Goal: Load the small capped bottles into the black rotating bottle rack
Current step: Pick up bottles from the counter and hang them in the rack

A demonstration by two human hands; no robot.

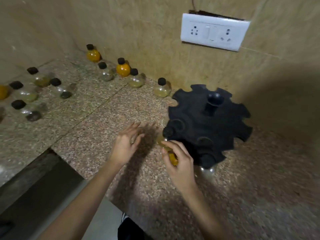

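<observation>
The black rotating rack (216, 129) stands on the granite counter at the right, its rim cut into open slots around a central knob. My right hand (178, 163) grips a small bottle with yellow-orange contents (172, 157), tilted, its black cap (168, 133) at the rack's near-left slot. A clear bottle (207, 172) hangs under the rack's front edge. My left hand (127, 144) hovers just left of it, fingers spread, holding nothing. Several capped bottles stand along the wall, among them an orange one (123, 68) and a pale one (161, 90).
More bottles stand at the far left (26, 94). The counter (103, 108) has a cut-out edge at the lower left (52, 153). A white socket plate (213, 32) is on the wall above the rack. The wall corner is close behind the rack.
</observation>
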